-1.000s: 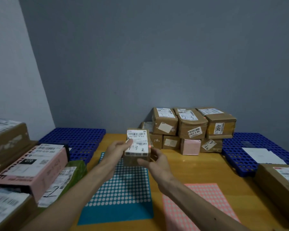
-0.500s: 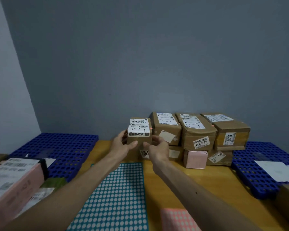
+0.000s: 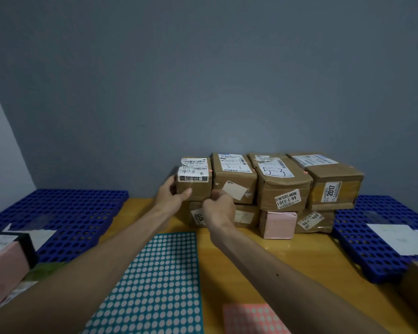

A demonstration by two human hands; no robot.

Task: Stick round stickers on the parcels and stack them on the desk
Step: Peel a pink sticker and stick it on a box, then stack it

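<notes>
2 hands meet at 1 small parcel (image 3: 195, 189) at the far side of the tabletop (image 3: 299, 259). The left hand (image 3: 171, 197) grips its left side, thumb laid across the front face. The right hand (image 3: 219, 208) has its fingers curled against the parcel's lower right corner. Whether it pinches the cardboard or only touches it cannot be told.

The small parcel is plain brown cardboard, roughly cube-shaped. A white shipping label is folded over its top and down the front, with a barcode above, handwritten digits across the middle and a dark printed strip below. 1 tiny orange round sticker (image 3: 210, 170) sits on its upper right edge. The parcel stands upright at the left end of the upper row of the stack of parcels (image 3: 285, 186). It is just beside a longer brown parcel marked 3-1 (image 3: 232, 174) and over a lower parcel whose label reads 1011 (image 3: 198, 216).

That stack is 2 rows high against the grey wall, and its lower row includes a pink box (image 3: 278, 224). Nearer the person, a teal sticker sheet (image 3: 159, 280) of white dots lies flat, partly under the left forearm. A pink sticker sheet (image 3: 253, 319) lies at the bottom edge. A left blue panel (image 3: 58, 218) and a right blue panel (image 3: 362, 239), both perforated, flank the tabletop.
</notes>
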